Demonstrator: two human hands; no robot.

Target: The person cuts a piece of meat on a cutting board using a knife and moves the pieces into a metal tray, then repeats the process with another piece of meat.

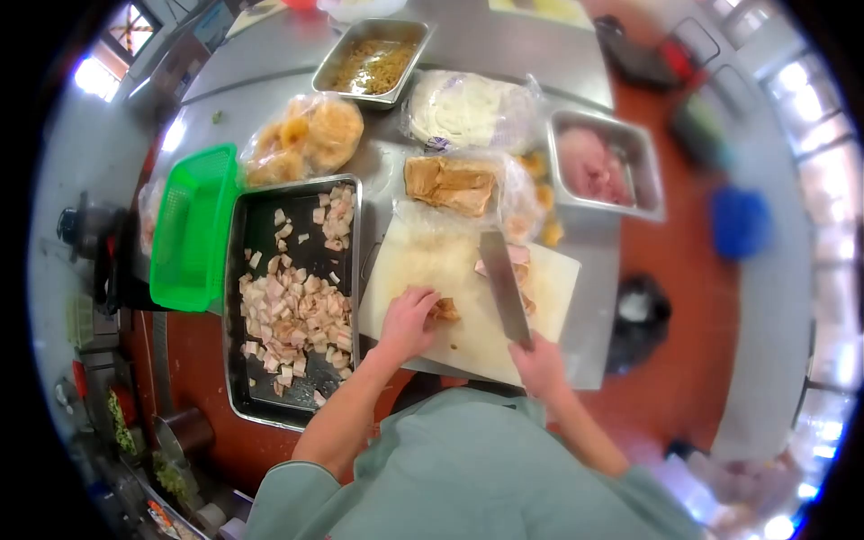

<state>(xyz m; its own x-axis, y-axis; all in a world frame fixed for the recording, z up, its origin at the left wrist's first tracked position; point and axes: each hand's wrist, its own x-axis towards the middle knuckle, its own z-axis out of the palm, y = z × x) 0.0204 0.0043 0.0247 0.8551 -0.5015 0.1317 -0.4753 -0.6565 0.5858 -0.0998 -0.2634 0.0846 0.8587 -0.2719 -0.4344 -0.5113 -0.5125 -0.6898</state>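
A white cutting board (pixel 418 261) lies in front of the body. My left hand (pixel 409 322) rests on its left part, fingers bent over a small brown piece of food (pixel 445 309). In my right hand (pixel 538 362) is the handle of a cleaver (pixel 506 286), its wide blade pointing away from me. The blade partly covers a pink and brown slab of meat (pixel 522 270) on the board's right part. Left of the board, a dark tray (pixel 261 211) holds many diced pale pink pieces (pixel 292 310).
A green basket (pixel 184 225) stands left of the tray. Beyond the board are a brown block (pixel 450 184), bagged round items (pixel 310 135), a bag of white food (pixel 472 108) and a metal pan (pixel 378 67). At the right, another pan (pixel 643 193) holds raw meat.
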